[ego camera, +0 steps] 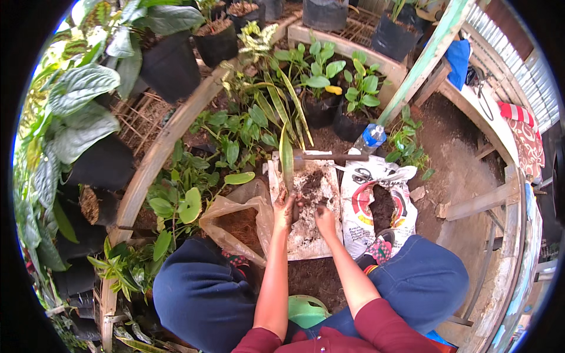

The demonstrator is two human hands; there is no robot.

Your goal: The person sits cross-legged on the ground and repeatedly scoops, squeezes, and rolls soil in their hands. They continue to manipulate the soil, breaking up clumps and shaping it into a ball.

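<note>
My left hand (286, 212) grips the base of a snake plant cutting (286, 161), its yellow-edged leaf pointing away from me. Just to the right, my right hand (325, 220) has its fingers curled over dark soil; whether something is between them is hard to see. Both hands are over a soil-smeared whitish board (309, 248) on the ground. Across its far end lies a tool with a dark handle (340, 157). An open clear plastic bag (260, 207) with brown fibre (238, 227) stands left of the board. To the right, a printed white sack (355, 229) is torn open, showing dark soil (382, 207).
A water bottle (370, 139) with a blue label is beyond the sack. Black-potted leafy plants (318, 108) stand ahead. A wooden bed frame (172, 137) curves along the left. A green-painted post (426, 61) slants at right. A green plastic item (306, 310) sits between my legs.
</note>
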